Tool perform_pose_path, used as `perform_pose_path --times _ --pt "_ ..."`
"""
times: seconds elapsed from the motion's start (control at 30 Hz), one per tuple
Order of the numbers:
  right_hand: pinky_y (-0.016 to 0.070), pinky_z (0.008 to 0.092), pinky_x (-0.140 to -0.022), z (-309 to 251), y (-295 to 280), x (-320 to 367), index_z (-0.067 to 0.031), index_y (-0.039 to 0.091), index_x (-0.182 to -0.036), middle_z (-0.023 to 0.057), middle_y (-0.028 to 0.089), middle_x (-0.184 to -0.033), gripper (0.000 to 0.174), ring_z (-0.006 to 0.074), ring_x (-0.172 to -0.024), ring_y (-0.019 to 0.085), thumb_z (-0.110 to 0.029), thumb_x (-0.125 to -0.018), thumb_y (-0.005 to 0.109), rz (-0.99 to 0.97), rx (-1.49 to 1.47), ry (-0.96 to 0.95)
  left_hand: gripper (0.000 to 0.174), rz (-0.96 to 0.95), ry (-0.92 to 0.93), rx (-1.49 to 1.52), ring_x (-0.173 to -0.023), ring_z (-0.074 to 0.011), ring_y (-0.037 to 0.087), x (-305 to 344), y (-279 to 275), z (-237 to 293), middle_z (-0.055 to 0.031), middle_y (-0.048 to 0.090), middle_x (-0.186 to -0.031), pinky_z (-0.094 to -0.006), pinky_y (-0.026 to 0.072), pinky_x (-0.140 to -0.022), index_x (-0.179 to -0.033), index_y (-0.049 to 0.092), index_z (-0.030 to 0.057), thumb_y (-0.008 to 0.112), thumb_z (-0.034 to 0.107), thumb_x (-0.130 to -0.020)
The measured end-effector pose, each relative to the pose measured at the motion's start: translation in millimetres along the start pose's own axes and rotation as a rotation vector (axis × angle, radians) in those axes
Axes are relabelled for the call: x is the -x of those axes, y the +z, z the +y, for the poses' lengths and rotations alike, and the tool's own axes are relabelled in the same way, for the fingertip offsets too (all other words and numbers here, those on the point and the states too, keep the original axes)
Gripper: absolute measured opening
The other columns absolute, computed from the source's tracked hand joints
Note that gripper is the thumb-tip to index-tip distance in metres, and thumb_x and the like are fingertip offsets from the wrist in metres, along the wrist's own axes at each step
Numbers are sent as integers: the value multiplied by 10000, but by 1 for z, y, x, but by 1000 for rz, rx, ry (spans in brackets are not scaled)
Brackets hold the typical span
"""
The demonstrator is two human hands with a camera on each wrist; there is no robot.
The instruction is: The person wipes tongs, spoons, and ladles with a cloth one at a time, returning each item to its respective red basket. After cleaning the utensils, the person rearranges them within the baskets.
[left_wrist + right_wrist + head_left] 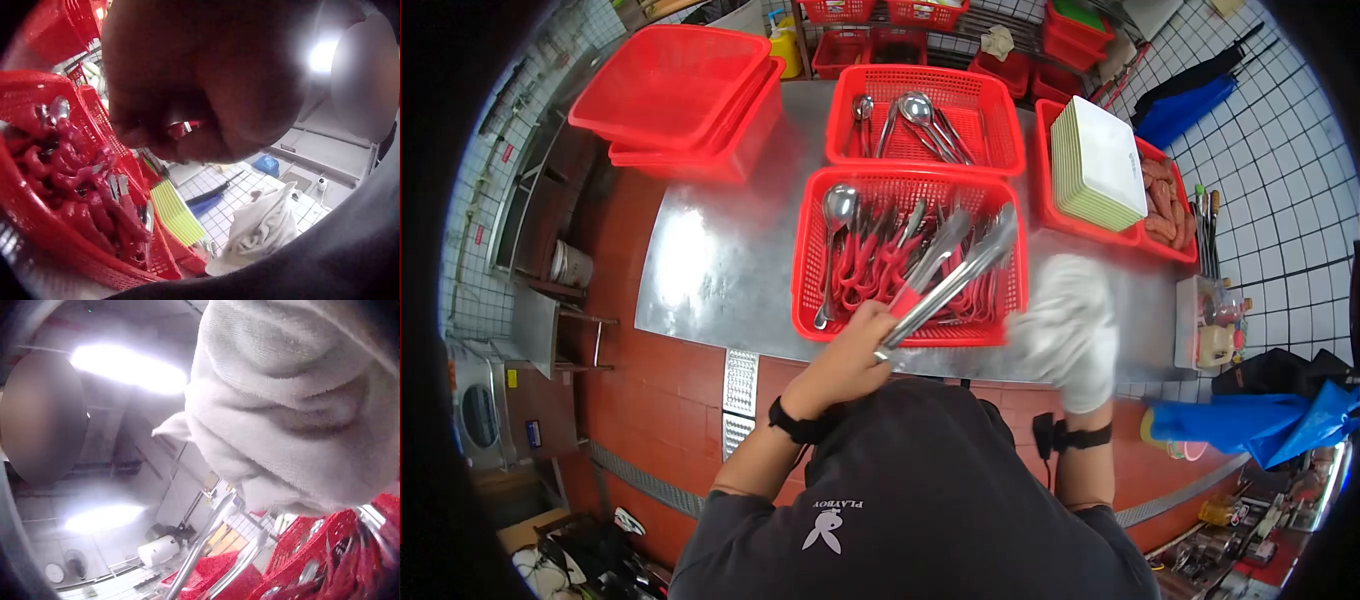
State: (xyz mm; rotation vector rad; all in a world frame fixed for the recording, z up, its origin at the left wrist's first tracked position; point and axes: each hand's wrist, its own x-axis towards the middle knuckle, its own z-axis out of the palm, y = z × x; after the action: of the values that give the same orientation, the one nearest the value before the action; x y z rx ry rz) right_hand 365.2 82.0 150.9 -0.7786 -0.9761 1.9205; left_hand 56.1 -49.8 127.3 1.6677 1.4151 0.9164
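Note:
My left hand (850, 350) grips long metal tongs (980, 262) by the near end, with a red part at the grip. The tongs slant up to the right over a red mesh basket (802, 290) and are blurred. Inside it lie red-handled utensils (865, 258) and a large spoon (838, 205). Right of the basket, my right hand (1080, 350) holds a white cloth (275, 419), which wraps over the hand and hides its fingers. In the right wrist view, the metal arms of the tongs (203, 550) show below the cloth.
Behind is another red basket (835, 125) with spoons and ladles. To the right, a red tray (1050, 215) carries stacked white and green dishes (1100, 160) and reddish-brown items (1165, 205). Stacked red bins (680, 100) stand at the left on the steel table (700, 250).

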Motion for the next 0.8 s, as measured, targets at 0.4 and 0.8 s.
perform_pose_path --times 0.4,0.8 --pt "484 321 -678 4 57 7 -75 605 -772 50 605 -739 235 234 -706 572 -108 -596 757 -22 1320 -531 367 -224 80 -84 -964 -463 540 -40 45 25 -257 462 -1099 -498 455 -822 -1175 437 -13 503 22 -816" --pt "517 277 -737 -41 -52 22 -35 556 -1026 54 630 -925 143 132 -826 611 -87 -900 600 470 1394 -634 328 221 -38 -15 -1084 -394 520 40 6 -43 -204 515 -1122 -392 421 -950 -969 493 2 499 -119 -664"
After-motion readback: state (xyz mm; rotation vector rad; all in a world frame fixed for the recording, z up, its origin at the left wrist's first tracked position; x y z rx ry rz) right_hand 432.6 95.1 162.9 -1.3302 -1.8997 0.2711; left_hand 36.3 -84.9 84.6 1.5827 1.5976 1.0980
